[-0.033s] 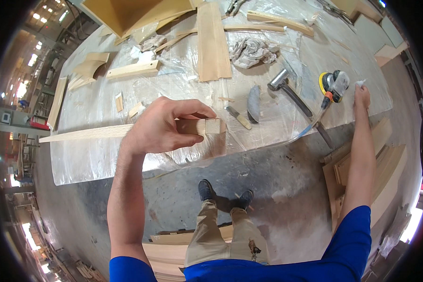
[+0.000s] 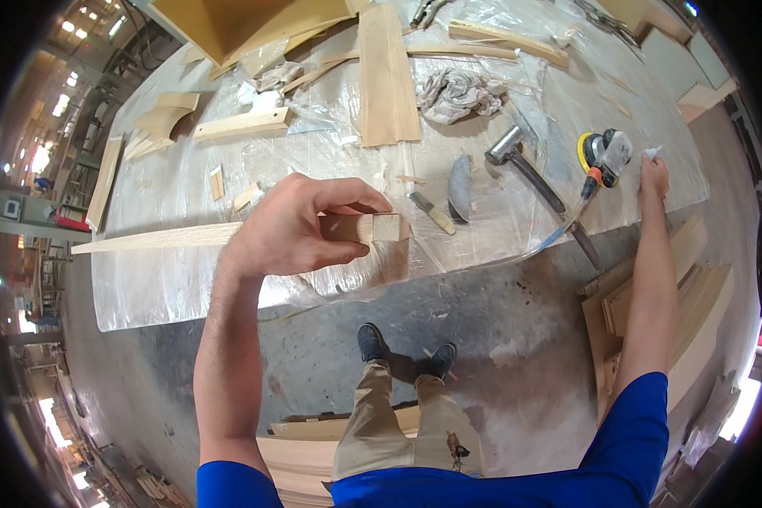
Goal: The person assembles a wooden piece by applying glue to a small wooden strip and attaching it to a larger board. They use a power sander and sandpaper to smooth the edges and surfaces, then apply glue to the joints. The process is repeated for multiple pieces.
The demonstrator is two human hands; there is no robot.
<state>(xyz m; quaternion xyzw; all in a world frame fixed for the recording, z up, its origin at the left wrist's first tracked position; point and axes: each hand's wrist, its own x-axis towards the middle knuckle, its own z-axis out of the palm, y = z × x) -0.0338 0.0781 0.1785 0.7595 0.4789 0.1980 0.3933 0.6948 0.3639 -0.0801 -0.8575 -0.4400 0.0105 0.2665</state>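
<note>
My left hand is closed on a long pale wooden strip, thumb and fingers gripping it close to its squared end. The strip runs left over the near edge of the plastic-covered table. Far to the right, my right hand is closed on a small white thing with a pointed tip; its kind is not clear. Beside that hand lies a yellow and black sander with a hose. A hammer, a small flat tool with a pale handle and a grey curved piece lie between my hands.
A wide board, a crumpled cloth, a drilled wooden bar and a curved wooden piece lie farther back. A large wooden box-like piece stands at the far left. Stacked boards are on the floor at right.
</note>
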